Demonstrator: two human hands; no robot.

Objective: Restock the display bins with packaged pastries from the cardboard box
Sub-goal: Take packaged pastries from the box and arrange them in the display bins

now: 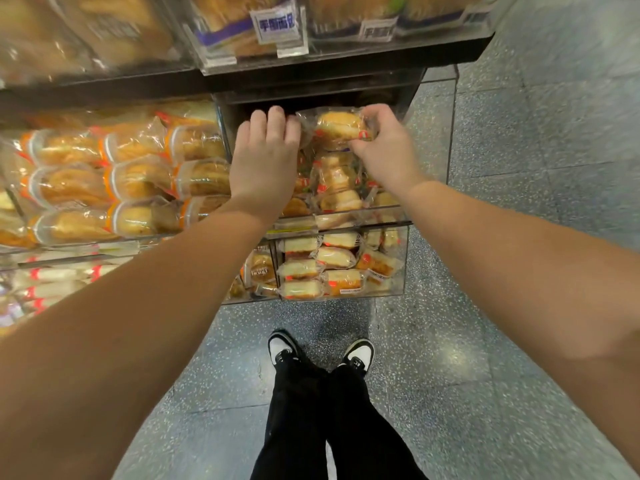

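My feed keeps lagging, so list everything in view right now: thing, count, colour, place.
Clear-wrapped golden pastry: one, held over the middle bin.
Clear acrylic middle bin: one, holds many small wrapped pastries.
Clear acrylic lower bin: one, pale and golden wrapped cakes, below.
Orange-trimmed wrapped buns: many, left bin.
White price label: one, top shelf.
Grey speckled floor: right and below.
Black-and-white shoes: two, bottom centre.
Left hand: fingers flat on the packs.
Right hand: fingers pinching the pastry.
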